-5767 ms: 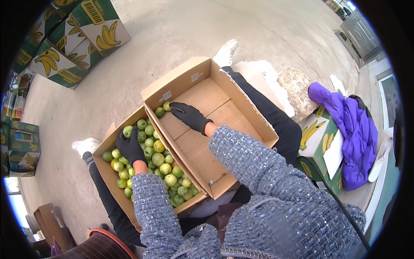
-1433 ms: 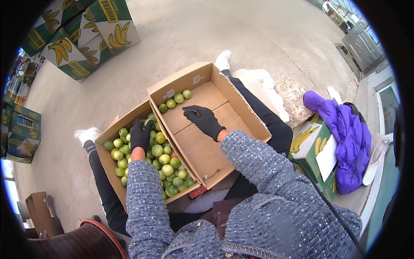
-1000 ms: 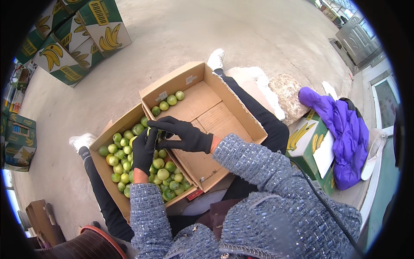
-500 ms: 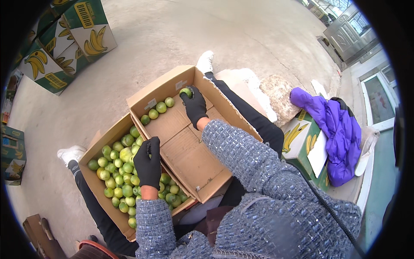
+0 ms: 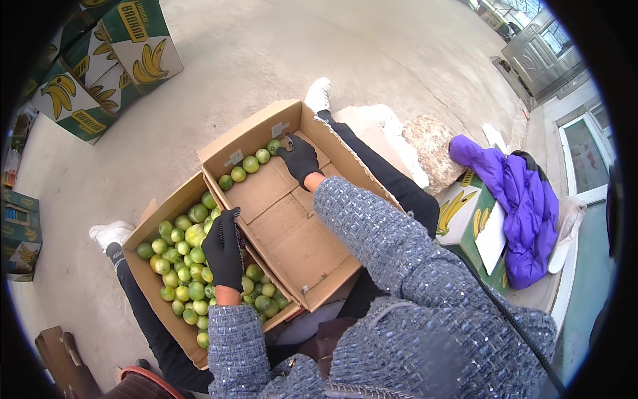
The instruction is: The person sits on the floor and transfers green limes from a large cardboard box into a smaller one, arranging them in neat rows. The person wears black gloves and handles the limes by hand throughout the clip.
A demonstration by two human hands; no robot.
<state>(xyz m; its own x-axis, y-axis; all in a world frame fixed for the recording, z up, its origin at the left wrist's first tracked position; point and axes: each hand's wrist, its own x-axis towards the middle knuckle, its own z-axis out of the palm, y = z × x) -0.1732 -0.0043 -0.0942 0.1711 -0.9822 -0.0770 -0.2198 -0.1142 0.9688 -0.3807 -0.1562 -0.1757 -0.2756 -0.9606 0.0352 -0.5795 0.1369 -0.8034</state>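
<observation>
My right hand (image 5: 298, 154), in a black glove, is in the right cardboard box (image 5: 284, 234), fingers apart beside the last green fruit (image 5: 273, 147) of a short row along the far wall (image 5: 253, 135). My left hand (image 5: 223, 249), also black-gloved, rests over the left box (image 5: 151, 296) among many round green and yellowish fruits (image 5: 195, 290), near the divide between the boxes. Its fingers are curled; what they hold, if anything, is hidden. The two boxes lie side by side between my outstretched legs.
Green-and-white banana cartons (image 5: 100, 80) are stacked at upper left, more (image 5: 18, 236) at far left. At right, a purple jacket (image 5: 518, 219) lies on a carton (image 5: 458, 216), near pale sacks (image 5: 428, 149). A brown round container (image 5: 143, 388) stands at lower left. Concrete floor (image 5: 266, 46) surrounds everything.
Over the last seconds the row of fruits in the right box has grown. My right hand carried one to the row's end and now has its fingers beside it; my left hand has shifted slightly.
</observation>
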